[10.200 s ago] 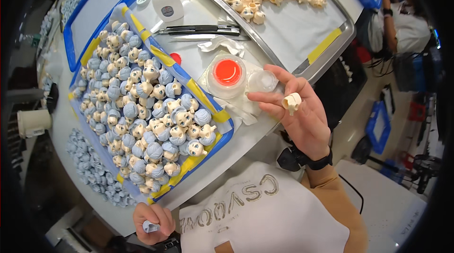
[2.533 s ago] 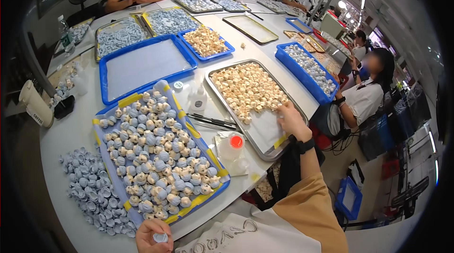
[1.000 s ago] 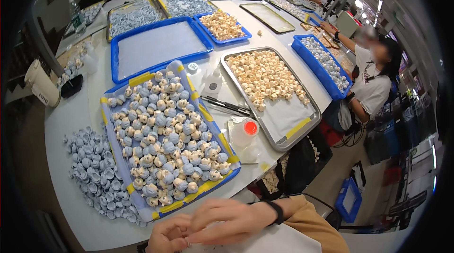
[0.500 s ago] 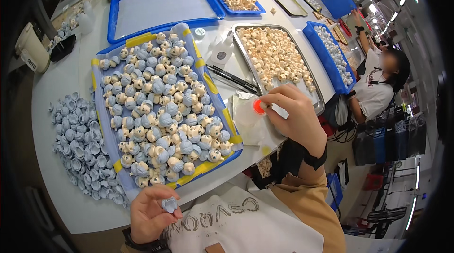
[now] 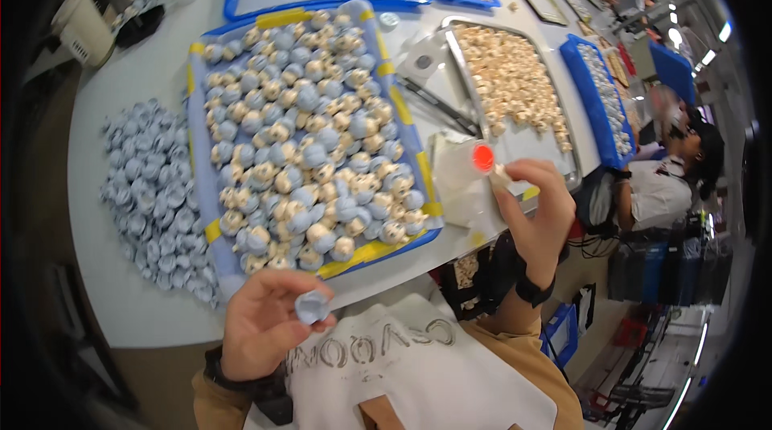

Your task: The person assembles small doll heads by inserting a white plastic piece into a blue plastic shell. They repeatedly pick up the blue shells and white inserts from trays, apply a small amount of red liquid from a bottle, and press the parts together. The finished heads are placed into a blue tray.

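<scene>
My left hand (image 5: 259, 327), at the front of the table, pinches a hollow light-blue shell piece (image 5: 311, 308) between thumb and fingers. Its cupped side faces up. Thumb and fingertips of my right hand (image 5: 540, 217) close on a small cream-coloured piece (image 5: 500, 176), partly hidden by the fingers. Just left of that piece is a translucent container with a bright red-orange round top (image 5: 482, 158); a narrow gap shows between them. Between my hands and farther back stands a blue tray (image 5: 432, 230) edged with yellow tape, full of small doll heads (image 5: 314, 156) in cream and light blue.
Loose blue shells (image 5: 153, 189) are heaped at the left. A metal tray (image 5: 465, 68) holds cream pieces, with black tweezers (image 5: 441, 106) and a white bottle (image 5: 422, 60) beside it. Blue trays (image 5: 330, 8) stand behind. A person (image 5: 663, 189) sits at the right.
The view has shifted, so the table appears farther right and higher. My right hand has drawn the cream piece slightly right of the red-orange top. My left hand still holds the shell.
</scene>
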{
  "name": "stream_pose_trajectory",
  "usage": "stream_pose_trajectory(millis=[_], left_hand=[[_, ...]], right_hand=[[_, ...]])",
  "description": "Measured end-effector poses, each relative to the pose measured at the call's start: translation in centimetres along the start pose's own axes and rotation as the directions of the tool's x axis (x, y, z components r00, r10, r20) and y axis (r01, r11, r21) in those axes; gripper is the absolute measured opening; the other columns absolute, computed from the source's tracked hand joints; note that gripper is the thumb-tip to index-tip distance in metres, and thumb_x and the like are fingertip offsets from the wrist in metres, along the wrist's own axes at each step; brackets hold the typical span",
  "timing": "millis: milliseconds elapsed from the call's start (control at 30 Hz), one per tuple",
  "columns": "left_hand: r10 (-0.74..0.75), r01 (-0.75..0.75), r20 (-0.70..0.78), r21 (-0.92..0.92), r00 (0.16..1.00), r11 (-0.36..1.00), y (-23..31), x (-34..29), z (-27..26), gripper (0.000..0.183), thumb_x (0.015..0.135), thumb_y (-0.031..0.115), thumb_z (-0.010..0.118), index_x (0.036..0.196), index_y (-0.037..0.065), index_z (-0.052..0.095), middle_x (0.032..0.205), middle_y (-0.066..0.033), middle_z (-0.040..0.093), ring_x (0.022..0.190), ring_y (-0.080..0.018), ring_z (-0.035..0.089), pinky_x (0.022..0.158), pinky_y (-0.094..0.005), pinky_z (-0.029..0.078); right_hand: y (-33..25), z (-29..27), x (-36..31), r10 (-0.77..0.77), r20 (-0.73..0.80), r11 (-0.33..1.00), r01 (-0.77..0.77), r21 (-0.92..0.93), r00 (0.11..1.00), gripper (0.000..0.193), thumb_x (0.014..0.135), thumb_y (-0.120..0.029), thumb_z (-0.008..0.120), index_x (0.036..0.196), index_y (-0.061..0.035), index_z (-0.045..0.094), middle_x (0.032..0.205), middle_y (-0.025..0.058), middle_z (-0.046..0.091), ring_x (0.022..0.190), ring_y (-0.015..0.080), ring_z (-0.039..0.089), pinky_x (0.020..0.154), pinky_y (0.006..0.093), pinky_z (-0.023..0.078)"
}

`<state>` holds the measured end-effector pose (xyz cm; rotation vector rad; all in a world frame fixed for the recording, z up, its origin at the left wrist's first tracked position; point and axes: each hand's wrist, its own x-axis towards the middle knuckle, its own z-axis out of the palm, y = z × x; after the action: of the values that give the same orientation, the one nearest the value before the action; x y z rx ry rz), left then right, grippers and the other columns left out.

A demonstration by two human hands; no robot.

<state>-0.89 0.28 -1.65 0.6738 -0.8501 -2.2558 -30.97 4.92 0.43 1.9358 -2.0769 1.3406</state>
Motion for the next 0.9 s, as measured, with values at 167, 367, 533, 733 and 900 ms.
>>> stream_pose_trajectory(millis=[167,367,533,733,900], left_hand=[[-0.044,0.046,0.115,-0.011,0.992,0.999,0.2,0.3,0.2,0.037,0.077,-0.005,0.058,0.111,-0.003,0.044,0.107,-0.0124,0.053,0.095,-0.0178,0.055,0.082,-0.0309,0.045],[0.115,-0.114,0.163,-0.017,0.98,0.993,-0.5,0.0,-0.1,0.042,0.074,-0.013,0.058,0.112,-0.002,0.043,0.107,-0.0114,0.049,0.098,-0.0167,0.054,0.08,-0.0291,0.047],[0.171,-0.181,0.159,0.052,0.972,0.982,-0.2,-0.2,0.2,0.039,0.074,-0.014,0.057,0.11,-0.002,0.045,0.11,-0.0127,0.045,0.1,-0.0179,0.053,0.08,-0.0296,0.048],[0.28,-0.296,0.126,0.134,0.952,0.946,-0.5,-0.4,-0.9,0.031,0.078,-0.01,0.054,0.108,-0.005,0.047,0.108,-0.0134,0.045,0.101,-0.0203,0.052,0.081,-0.0309,0.049],[0.183,-0.181,-0.031,0.048,0.983,0.982,0.4,-0.8,0.9,0.03,0.075,-0.011,0.056,0.104,-0.007,0.048,0.105,-0.0121,0.046,0.099,-0.0185,0.052,0.082,-0.0303,0.048]], right_hand=[[-7.0,3.1,-1.2,-0.336,0.122,0.797,0.214,0.564,0.934,0.035,0.054,0.004,0.07,0.088,-0.0028,0.065,0.082,0.0077,0.061,0.067,0.0198,0.057,0.058,0.0275,0.044],[-9.7,4.7,-1.0,-0.329,0.209,0.775,0.136,0.617,0.921,0.034,0.059,0.0,0.072,0.091,-0.0005,0.062,0.079,0.0082,0.059,0.061,0.02,0.054,0.053,0.0272,0.041],[-9.7,5.2,-1.3,-0.309,0.304,0.81,0.082,0.58,0.901,0.033,0.062,-0.002,0.071,0.093,0.0005,0.06,0.077,0.0089,0.057,0.061,0.0212,0.053,0.053,0.029,0.041],[-9.8,5.9,-1.6,-0.369,0.29,0.847,0.192,0.495,0.883,0.033,0.068,-0.008,0.07,0.098,0.0014,0.058,0.074,0.0084,0.054,0.062,0.0218,0.051,0.054,0.0305,0.041],[-10.0,6.2,-1.9,-0.325,0.263,0.846,0.155,0.509,0.908,0.032,0.067,-0.008,0.072,0.096,0.001,0.061,0.074,0.0088,0.059,0.061,0.0202,0.054,0.051,0.0287,0.041]])
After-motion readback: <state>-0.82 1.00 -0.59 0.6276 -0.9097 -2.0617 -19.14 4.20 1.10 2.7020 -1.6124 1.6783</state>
